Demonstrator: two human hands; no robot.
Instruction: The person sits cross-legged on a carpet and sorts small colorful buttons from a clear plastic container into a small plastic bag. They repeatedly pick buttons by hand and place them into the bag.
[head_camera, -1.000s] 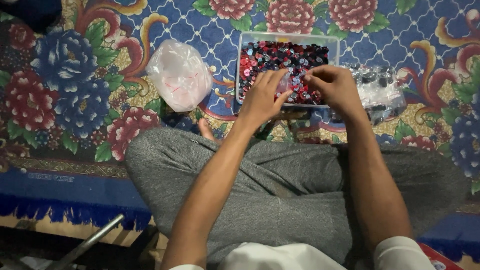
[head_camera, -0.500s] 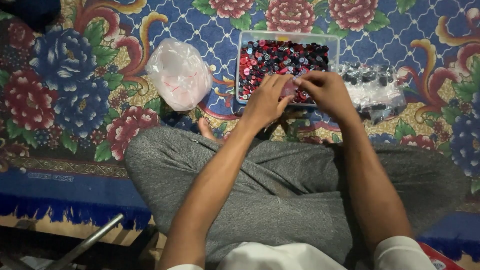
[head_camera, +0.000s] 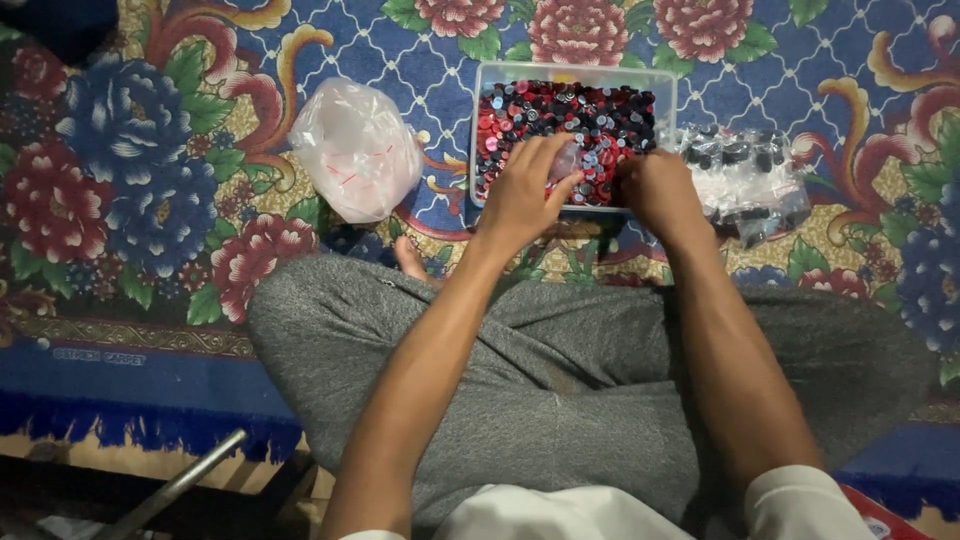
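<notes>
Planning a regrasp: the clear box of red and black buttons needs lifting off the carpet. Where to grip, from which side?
Grip the clear box by its two short side walls, coming from above. It lies flat and open-topped, so it must stay level. The left wall is free; a bag of dark pieces crowds the right wall, and the left hand and right hand cover the near rim.

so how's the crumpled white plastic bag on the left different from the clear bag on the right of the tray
The crumpled white plastic bag is cloudy, hiding what it holds; the clear plastic bag shows dark round pieces inside. The white bag lies apart from both hands; the clear bag sits right beside the right hand. Both rest on the floral carpet, flanking the clear tray.
</notes>
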